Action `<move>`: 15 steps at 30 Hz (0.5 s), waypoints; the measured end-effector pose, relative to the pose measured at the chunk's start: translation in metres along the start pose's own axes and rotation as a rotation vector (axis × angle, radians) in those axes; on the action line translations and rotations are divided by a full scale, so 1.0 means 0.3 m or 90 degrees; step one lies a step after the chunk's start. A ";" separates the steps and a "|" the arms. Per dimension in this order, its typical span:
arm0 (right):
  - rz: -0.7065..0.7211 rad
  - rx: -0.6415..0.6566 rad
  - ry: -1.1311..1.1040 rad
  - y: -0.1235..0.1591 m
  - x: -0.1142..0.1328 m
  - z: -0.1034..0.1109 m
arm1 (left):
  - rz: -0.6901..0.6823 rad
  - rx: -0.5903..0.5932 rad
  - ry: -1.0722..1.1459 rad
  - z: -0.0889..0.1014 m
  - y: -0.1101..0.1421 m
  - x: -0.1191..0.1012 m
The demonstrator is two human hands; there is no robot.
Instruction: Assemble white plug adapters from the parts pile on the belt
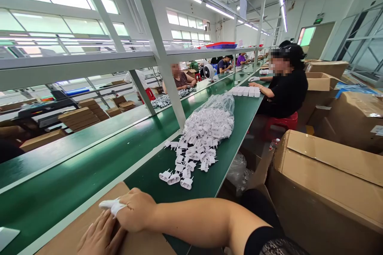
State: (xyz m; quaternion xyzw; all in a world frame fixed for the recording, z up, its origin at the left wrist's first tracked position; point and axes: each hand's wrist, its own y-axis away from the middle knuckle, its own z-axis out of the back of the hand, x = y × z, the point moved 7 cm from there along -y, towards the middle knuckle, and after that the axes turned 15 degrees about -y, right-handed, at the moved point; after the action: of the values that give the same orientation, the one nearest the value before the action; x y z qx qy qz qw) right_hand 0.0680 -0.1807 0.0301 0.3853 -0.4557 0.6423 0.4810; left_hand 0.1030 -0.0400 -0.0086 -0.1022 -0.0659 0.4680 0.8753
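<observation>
The brown cardboard (74,225) lies at the near left on the green work surface (239,127), under both hands. One corner points to the far side, and its edges run back from there toward the near left and near right; the picture's bottom edge cuts it off, so its long axis cannot be told. The left hand (100,235) is over it, fingers stretched side by side toward the far side, tips against the white finger covering (115,206) on the right hand (136,210). That covering's narrow end points left. The right hand reaches in from the right with its fingers bent; its palm side is hidden, and whether either hand's fingers close on anything cannot be told. The left wrist is out of view. Farther off, white plug pieces (199,149) spill nearward from a clear plastic bag (225,105); the nearest ones have their broad ends toward the near left and pins toward the far right, while those inside blur together. Beyond the bag sit white blocks (245,91), by a person in black (284,87). A large carton (326,183) stands at the right, partly cut off.
</observation>
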 end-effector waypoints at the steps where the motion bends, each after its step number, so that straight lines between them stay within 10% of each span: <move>1: 0.001 0.000 -0.006 -0.004 -0.009 -0.003 | 0.027 0.009 0.057 0.006 -0.006 0.002; 7: -0.043 -0.018 -0.106 -0.041 -0.094 -0.021 | 0.176 -0.103 0.242 0.082 0.015 0.029; 11: -0.050 0.042 -0.276 -0.048 -0.085 -0.052 | -0.014 -0.336 0.226 0.199 0.031 -0.064; 15: -0.065 0.087 -0.421 -0.035 -0.043 -0.059 | -0.131 -0.371 0.233 0.232 0.038 -0.120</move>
State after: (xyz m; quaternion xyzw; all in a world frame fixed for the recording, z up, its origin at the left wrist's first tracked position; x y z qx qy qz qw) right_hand 0.0804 -0.1660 0.0154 0.6262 -0.5229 0.4870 0.3118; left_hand 0.0594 -0.0556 0.0555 -0.4223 -0.0490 0.3129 0.8493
